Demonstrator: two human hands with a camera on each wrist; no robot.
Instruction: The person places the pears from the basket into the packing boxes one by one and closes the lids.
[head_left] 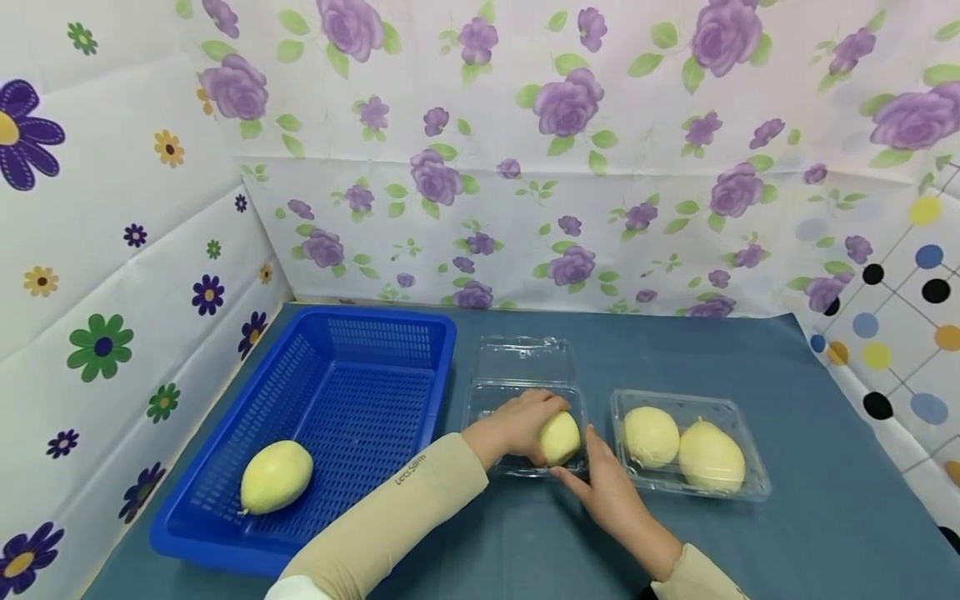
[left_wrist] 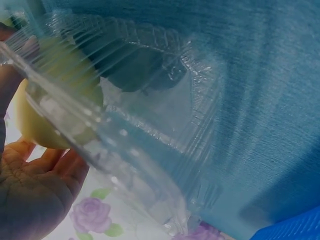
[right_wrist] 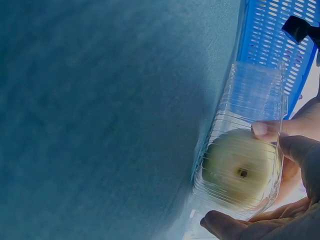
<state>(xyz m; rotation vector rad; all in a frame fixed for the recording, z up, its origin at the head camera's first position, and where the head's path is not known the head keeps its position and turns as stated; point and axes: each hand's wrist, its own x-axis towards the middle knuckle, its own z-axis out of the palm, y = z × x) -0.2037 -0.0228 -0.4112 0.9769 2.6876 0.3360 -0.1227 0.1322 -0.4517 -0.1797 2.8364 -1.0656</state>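
My left hand [head_left: 517, 423] grips a pale yellow pear [head_left: 560, 438] inside the right end of an open clear plastic clamshell box [head_left: 525, 390]. In the left wrist view the pear [left_wrist: 60, 90] shows partly through the clear wall, with fingers behind it. My right hand [head_left: 611, 487] holds the box's near right corner, thumb along the front and fingers at the right side. The right wrist view shows the pear's dark-dimpled end [right_wrist: 242, 172] facing the camera through the ribbed wall. The box's lid [head_left: 522, 360] is folded back, away from me.
A blue perforated basket [head_left: 442, 367] stands at the left with one pear [head_left: 277, 477] in it. To the right sits another clear box [head_left: 757, 467] holding two pears [head_left: 711, 457]. Flowered sheets [head_left: 525, 217] line the back and sides of the blue-grey tabletop [head_left: 817, 517].
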